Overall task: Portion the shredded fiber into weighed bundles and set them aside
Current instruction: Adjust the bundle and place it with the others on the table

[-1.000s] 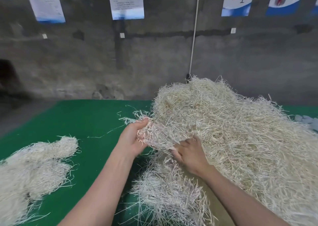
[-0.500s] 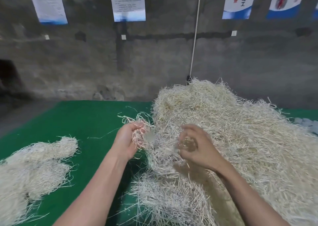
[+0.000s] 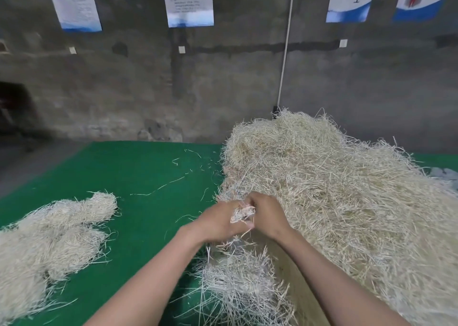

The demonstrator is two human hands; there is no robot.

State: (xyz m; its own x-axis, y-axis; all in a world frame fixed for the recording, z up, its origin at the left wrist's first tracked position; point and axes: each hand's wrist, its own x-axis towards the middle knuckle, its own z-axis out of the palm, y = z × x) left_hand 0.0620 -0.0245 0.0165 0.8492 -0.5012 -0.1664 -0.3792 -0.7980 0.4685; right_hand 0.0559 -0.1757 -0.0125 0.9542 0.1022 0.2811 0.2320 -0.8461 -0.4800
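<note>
Nearest you: a loose spill of fiber [image 3: 238,283] lies on the tabletop [image 3: 148,167] under your forearms, at the foot of the heap [image 3: 334,189].

Just above it: your left hand [image 3: 218,222] and right hand [image 3: 269,216] meet at the heap's near-left edge. Both curl round one small tuft [image 3: 241,214], pinched between them, strand ends poking out.

Change: a second ago the hands were apart, the left pinching the fringe, the right dug into the heap. Half a second ago the right had lifted. Now it has closed onto the left. Reads as gathering a handful into one portion, still touching the heap, not yet pulled free.

Left, well apart: finished bundles [image 3: 57,229] lie on the green. A few stray strands [image 3: 158,189] lie between them and the heap.

No scale in view, so weighing looks still to come. Expect tangled strands to drag extra fiber when you lift.

Far: grey wall [image 3: 223,90], posters [image 3: 189,0], a white cord [image 3: 285,53] running down behind the heap.
</note>
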